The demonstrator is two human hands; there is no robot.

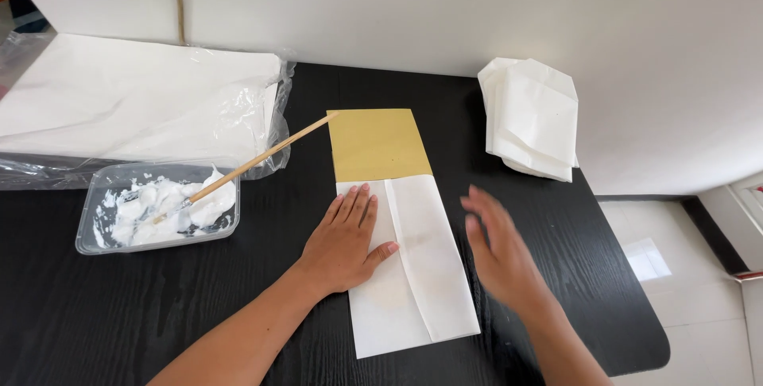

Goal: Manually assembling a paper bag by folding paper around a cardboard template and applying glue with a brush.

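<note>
One folded white paper sheet (413, 267) lies flat near the bench's front edge, about mid-width, long side running front to back, with a fold flap running down its middle. My left hand (346, 239) is pressed palm-down on the sheet's left half, fingers straight and close together, thumb out to the right, nothing gripped. My right hand (497, 251) is just off the sheet's right edge, motion-blurred, fingers extended and loosely together, holding nothing; can't tell if it touches the bench. A yellow-brown card (377, 143) sits under the sheet's far end and sticks out toward the back edge. Left of that, toward the left edge: clear plastic tray (95, 195) with white paste (171, 203), wooden stick (262, 157) resting in it, tip pointing at the card's corner. Behind the tray, a stack of white paper in plastic wrap (135, 96) fills the back-left corner. Pile of folded white bags (534, 120) at the back-right edge. Bench (119, 306) is black woodgrain.
</note>
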